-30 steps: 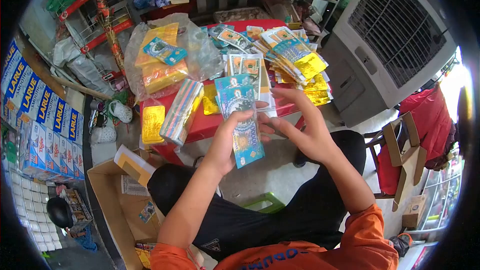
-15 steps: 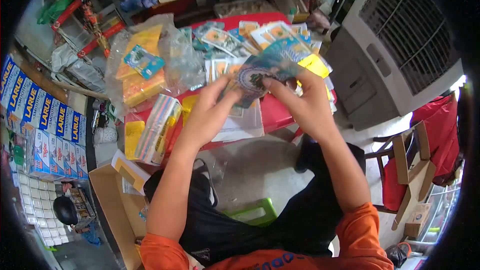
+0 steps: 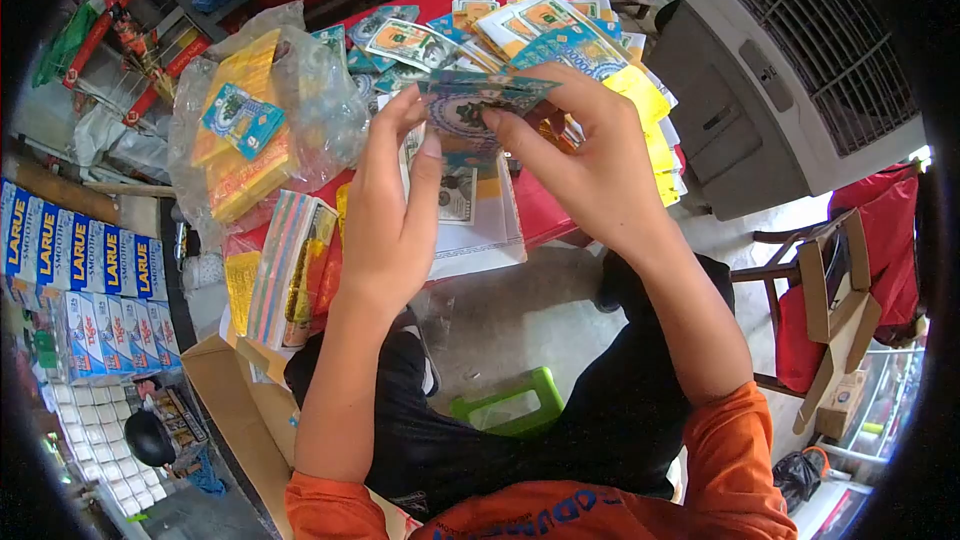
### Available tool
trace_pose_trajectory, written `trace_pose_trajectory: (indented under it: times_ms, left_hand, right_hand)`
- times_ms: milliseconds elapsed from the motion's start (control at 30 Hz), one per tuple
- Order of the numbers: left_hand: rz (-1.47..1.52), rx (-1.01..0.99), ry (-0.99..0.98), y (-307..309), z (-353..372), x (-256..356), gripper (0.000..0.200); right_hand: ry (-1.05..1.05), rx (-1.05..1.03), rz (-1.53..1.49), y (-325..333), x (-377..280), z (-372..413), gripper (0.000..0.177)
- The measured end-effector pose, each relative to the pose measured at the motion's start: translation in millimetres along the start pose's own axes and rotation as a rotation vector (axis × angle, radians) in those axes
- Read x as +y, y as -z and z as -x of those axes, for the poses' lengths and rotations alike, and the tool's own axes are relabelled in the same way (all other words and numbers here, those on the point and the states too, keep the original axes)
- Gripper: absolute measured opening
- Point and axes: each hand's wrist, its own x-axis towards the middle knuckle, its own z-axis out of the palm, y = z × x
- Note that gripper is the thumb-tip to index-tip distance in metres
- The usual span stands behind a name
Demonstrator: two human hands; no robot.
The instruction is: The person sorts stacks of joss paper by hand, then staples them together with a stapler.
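Observation:
Both my hands hold blue-green printed notes (image 3: 462, 118) above the front of the red table (image 3: 545, 212). My left hand (image 3: 395, 190) grips their left edge, and my right hand (image 3: 590, 155) pinches them from the right with its thumb on top. Beneath the notes lie white sheets (image 3: 480, 240) with a grey printed note. Behind them, more printed notes (image 3: 410, 43) are spread in a loose pile, with yellow papers (image 3: 648, 115) at the right. A clear plastic bag (image 3: 325, 105) with yellow-orange packs and a blue note on top lies to the left.
A striped stack of paper (image 3: 285, 265) stands at the table's left front. Beside my left arm is an open cardboard box (image 3: 225, 390). A grey air cooler (image 3: 700, 130) stands at the right, a green plastic stool (image 3: 520, 403) below, and a red-draped chair (image 3: 795, 325) at the lower right.
My hands have shifted slightly left with the notes, which are now tilted more upright and partly folded or fanned. The camera view has turned, so the table appears higher and further left.

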Motion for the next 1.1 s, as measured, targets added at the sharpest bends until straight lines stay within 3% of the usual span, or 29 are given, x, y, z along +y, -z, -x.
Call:
trace_pose_trajectory:
  times_ms: [200,367,700,867,1000,1100]
  left_hand:
    - [0.039,0.015,-0.040,-3,4,-1,0.043]
    - [0.113,-0.014,-0.016,-4,5,-1,0.046]
    - [0.101,-0.034,-0.048,-4,5,-2,0.047]
    - [0.071,-0.015,-0.019,-4,6,-4,0.045]
    - [0.102,-0.003,-0.046,-2,2,-7,0.039]
    - [0.202,0.000,0.039,2,3,-2,0.034]
  right_hand:
    - [0.015,-0.006,0.034,-8,2,-4,0.019]
    - [-0.117,-0.082,0.057,-7,0,-5,0.028]
    - [-0.124,-0.106,0.018,-14,19,1,0.035]
    - [-0.261,-0.174,-0.001,-9,17,0,0.021]
    - [-0.210,-0.167,-0.037,-6,16,-1,0.019]
    - [-0.273,-0.200,-0.237,-2,9,-4,0.018]
